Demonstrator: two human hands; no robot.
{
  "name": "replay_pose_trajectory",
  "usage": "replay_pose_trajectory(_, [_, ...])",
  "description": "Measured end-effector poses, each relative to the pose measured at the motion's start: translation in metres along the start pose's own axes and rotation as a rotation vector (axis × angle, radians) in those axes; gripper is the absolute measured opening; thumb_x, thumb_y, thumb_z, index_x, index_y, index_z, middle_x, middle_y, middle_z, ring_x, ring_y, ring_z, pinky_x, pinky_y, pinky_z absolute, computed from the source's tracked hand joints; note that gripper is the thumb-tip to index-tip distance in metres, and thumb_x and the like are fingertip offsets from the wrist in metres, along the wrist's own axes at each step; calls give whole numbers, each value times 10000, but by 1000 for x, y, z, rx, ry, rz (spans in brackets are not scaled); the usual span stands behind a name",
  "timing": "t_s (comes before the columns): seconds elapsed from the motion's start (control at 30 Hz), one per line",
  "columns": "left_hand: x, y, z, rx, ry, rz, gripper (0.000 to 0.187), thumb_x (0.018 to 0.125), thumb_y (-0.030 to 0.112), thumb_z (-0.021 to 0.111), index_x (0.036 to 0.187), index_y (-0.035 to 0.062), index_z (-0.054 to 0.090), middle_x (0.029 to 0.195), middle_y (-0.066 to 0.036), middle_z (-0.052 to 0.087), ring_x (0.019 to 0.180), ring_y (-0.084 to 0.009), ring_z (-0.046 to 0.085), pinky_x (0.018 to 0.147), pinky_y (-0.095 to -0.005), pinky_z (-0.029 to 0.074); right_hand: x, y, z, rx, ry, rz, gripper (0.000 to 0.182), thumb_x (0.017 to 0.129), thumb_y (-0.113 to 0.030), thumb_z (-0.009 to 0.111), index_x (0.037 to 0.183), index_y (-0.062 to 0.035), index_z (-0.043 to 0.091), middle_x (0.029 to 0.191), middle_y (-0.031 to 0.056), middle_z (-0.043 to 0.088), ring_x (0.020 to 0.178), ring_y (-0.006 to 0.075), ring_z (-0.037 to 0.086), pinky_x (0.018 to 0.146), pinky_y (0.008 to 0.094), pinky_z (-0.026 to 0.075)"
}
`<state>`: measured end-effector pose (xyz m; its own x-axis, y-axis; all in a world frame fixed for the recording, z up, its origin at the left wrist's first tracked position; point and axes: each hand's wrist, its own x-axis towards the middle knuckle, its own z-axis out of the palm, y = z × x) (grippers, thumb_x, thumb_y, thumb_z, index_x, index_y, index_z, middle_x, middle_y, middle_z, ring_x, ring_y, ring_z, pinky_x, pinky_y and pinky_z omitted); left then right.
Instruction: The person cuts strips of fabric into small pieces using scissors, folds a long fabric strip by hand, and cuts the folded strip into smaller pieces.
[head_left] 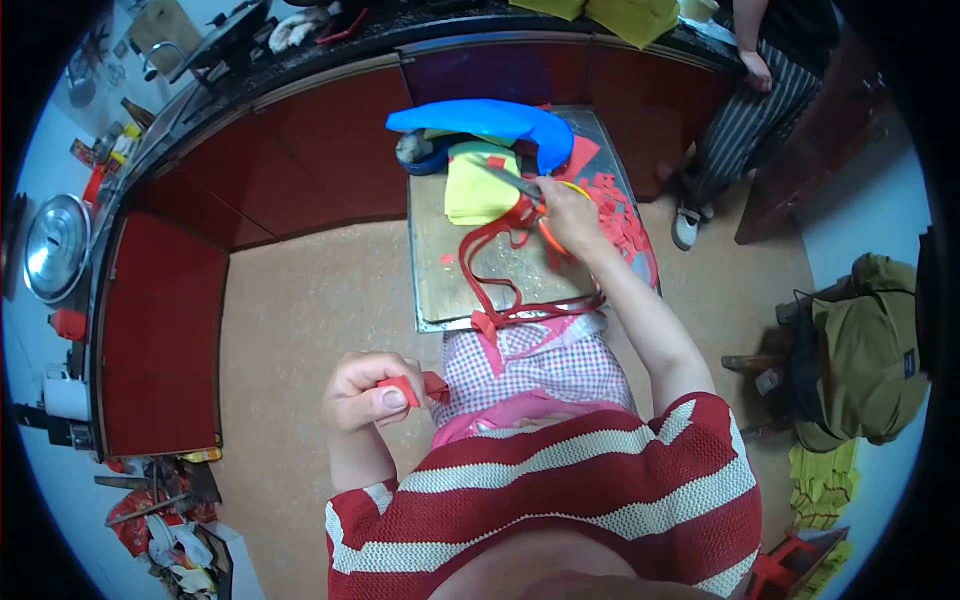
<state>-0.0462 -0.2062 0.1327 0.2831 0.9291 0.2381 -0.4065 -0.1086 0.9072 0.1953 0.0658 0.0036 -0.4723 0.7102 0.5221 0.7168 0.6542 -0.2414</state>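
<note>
Scissors (522,184) in R hand (572,218)

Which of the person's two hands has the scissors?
The right hand, reaching farther forward, has the scissors; the left hand, nearer the body, pinches red material instead.

Your left hand (366,392) partly hides the red piece (402,388); beyond your right hand (572,220), the other person (765,125) is cut off, perhaps chest-high.

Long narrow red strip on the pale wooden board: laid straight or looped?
Looped. The red strip curves round on the wooden board and bends back on itself, below the right hand.
</note>
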Motion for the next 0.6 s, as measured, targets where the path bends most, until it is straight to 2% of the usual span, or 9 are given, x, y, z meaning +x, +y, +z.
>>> replay_pose_trajectory(0.07, [0, -14, -6, -126, -151, -78, 227, 886, 105, 511, 894, -117, 561, 676, -63, 525, 458, -36, 366, 409, -210, 257, -12, -5, -35, 59, -232, 339, 252, 787, -137, 548, 1022, -56, 504, 849, 191, 628, 801, 363, 626, 645, 478, 477])
replay_pose_trajectory(0.1, [7, -19, -4, -162, -200, -107, 208, 908, 103, 496, 936, -95, 553, 665, -37, 515, 465, -31, 370, 413, -211, 265, -18, 4, -38, 3, -357, 448, 287, 792, -160, 552, 1053, -53, 500, 867, 199, 636, 840, 382, 622, 670, 482, 471])
replay_pose_trajectory(0.2, [32, -33, 7, -90, -210, -329, 197, 925, 133, 490, 961, -50, 554, 626, 1, 493, 465, -29, 371, 422, -206, 276, -48, 35, -34, 199, -343, 479, 314, 784, -163, 561, 1068, -50, 490, 824, 195, 635, 802, 368, 635, 664, 488, 468])
replay_pose_trajectory(0.23, [44, -40, 11, -34, -195, -363, 193, 929, 154, 495, 956, -27, 554, 608, 15, 484, 453, -27, 371, 422, -200, 282, -54, 35, -37, 391, -362, 615, 251, 822, -191, 558, 1027, -49, 527, 795, 159, 653, 656, 270, 649, 561, 402, 491])
replay_pose_trajectory(0.27, [55, -50, 13, 21, -178, -395, 188, 932, 176, 501, 952, -3, 555, 590, 30, 474, 442, -25, 370, 422, -194, 288, -59, 35, -41, 382, -365, 617, 251, 822, -191, 558, 1027, -49, 527, 795, 159, 653, 656, 270, 649, 561, 402, 491])
replay_pose_trajectory(0.37, [91, -92, 8, -42, -115, -431, 193, 918, 200, 514, 893, 13, 553, 596, -1, 514, 399, -30, 371, 389, -189, 291, -72, 35, -51, 1218, -523, 1060, 235, 895, -292, 546, 988, -76, 550, 726, 30, 636, 454, 74, 525, 405, 185, 422])
replay_pose_trajectory(0.4, [103, -103, 6, -57, -89, -451, 203, 909, 209, 519, 861, 14, 545, 626, -31, 551, 381, -36, 370, 369, -196, 286, -84, 52, -36, 1523, -626, 1025, 255, 902, -291, 546, 1046, -81, 526, 725, 44, 622, 472, 87, 529, 408, 216, 440])
replay_pose_trajectory(0.47, [121, -136, -6, -117, -20, -458, 191, 912, 195, 506, 848, 18, 543, 760, -99, 644, 367, -47, 374, 360, -197, 295, -93, 32, -49, 1750, -516, 1114, 266, 933, -300, 490, 1064, -73, 534, 769, 66, 624, 489, 98, 535, 409, 223, 447])
replay_pose_trajectory(0.6, [158, -182, -24, -315, 54, -516, 176, 895, 140, 513, 930, -18, 582, 1018, -167, 652, 372, -69, 387, 395, -185, 327, -126, 29, -39, 2124, -523, 973, 340, 966, -337, 402, 1115, -59, 531, 816, 96, 633, 544, 142, 590, 418, 239, 459])
